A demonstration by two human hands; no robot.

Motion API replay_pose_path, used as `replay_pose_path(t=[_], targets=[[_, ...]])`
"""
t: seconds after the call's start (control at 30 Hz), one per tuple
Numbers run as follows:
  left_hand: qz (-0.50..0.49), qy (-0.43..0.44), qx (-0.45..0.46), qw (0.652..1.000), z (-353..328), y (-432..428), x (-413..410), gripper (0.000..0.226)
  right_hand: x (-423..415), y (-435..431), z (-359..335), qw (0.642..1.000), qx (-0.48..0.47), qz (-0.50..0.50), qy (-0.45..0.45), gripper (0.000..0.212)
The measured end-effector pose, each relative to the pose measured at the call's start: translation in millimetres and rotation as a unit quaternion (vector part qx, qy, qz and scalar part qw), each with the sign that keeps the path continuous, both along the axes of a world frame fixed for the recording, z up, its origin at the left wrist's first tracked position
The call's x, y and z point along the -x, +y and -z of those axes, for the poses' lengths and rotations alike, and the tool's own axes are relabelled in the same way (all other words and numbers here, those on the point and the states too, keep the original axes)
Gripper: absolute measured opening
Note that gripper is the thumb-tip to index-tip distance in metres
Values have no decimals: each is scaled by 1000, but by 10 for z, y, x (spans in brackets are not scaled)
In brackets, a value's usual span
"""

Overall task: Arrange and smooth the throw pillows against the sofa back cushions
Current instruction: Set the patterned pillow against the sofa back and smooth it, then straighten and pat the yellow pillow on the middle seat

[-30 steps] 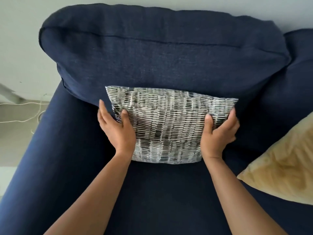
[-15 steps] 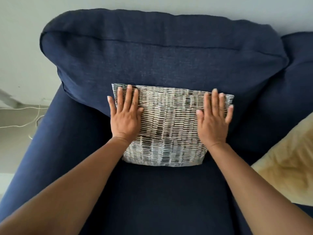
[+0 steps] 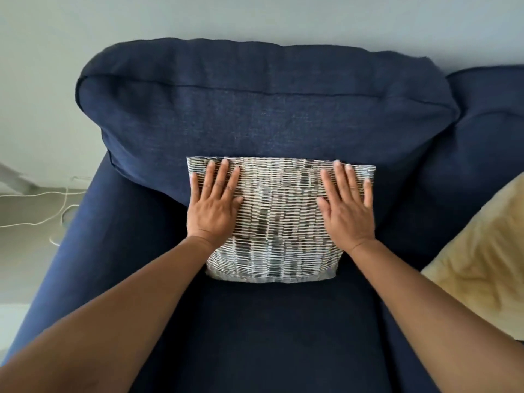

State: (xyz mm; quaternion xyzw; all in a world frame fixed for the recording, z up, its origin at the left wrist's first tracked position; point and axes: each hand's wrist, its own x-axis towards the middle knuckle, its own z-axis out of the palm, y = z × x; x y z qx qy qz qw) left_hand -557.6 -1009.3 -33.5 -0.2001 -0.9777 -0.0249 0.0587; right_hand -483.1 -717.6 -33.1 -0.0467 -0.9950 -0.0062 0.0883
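Note:
A throw pillow (image 3: 279, 219) with a black-and-white woven pattern leans upright against the navy back cushion (image 3: 263, 109) of the sofa. My left hand (image 3: 214, 204) lies flat on the pillow's left half, fingers spread and pointing up. On the right half rests my right hand (image 3: 347, 207), flat as well, fingertips near the pillow's top edge. Neither hand grips anything. A yellow pillow (image 3: 479, 259) lies on the seat at the right edge, partly cut off.
The navy seat cushion (image 3: 272, 336) spreads below the pillow. The sofa's left armrest (image 3: 93, 251) borders a pale floor with white cables (image 3: 56, 214). A second back cushion (image 3: 490, 123) begins at the right. A light wall stands behind.
One second ago both hands gripped the patterned pillow's sides. They let go and now press flat on its front. The pillow stands a little more upright against the back cushion.

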Motion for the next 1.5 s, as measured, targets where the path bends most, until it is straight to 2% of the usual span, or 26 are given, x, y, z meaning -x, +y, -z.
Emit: replay_pose_path(t=[0.17, 0.27, 0.43, 0.57, 0.8, 0.9, 1.03, 1.1, 1.17, 1.2, 1.27, 1.37, 1.43, 1.5], targets=[[-25, -25, 5, 999, -246, 38, -103, 65, -123, 173, -136, 996, 31, 81, -35, 62], [-27, -46, -60, 997, -531, 201, -279, 63, -258, 88, -351, 989, 93, 117, -19, 61], [22, -71, -187, 980, -996, 639, -662, 46, -666, 43, -772, 966, 181, 172, 72, 49], [43, -94, -253, 962, -1190, 1026, -1008, 35, -1051, 168, -899, 957, 201, 192, 86, 42], [55, -153, -295, 941, -1329, 2110, -1608, 35, -1805, 1232, -1053, 930, 229, 267, 111, 30], [25, -176, -333, 926, -1318, 2706, -1801, 39, -2115, 1852, -1138, 920, 230, 271, 165, 26], [-39, -215, -399, 891, -1194, 3631, -2020, 54, -2472, 2854, -1196, 896, 261, 262, 247, 24], [-98, -255, -446, 853, -1121, 4008, -2077, 66, -2590, 3379, -1209, 876, 288, 279, 268, 27], [-167, -299, -500, 795, -1064, 4360, -2087, 75, -2679, 3930, -1223, 854, 319, 323, 256, 35], [-191, -310, -523, 770, -1044, 4496, -2090, 74, -2710, 4178, -1236, 839, 340, 349, 241, 41], [-207, -307, -563, 739, -1021, 4669, -2084, 53, -2711, 4579, -1289, 817, 382, 379, 207, 54], [-236, -278, -593, 718, -1038, 4851, -2085, 16, -2598, 5051, -1332, 780, 461, 394, 153, 70], [-259, -245, -602, 715, -1095, 4935, -2083, 14, -2488, 5214, -1292, 739, 536, 388, 126, 70], [-270, -209, -617, 709, -1173, 5045, -2087, 19, -2388, 5283, -1243, 716, 579, 373, 110, 54]])
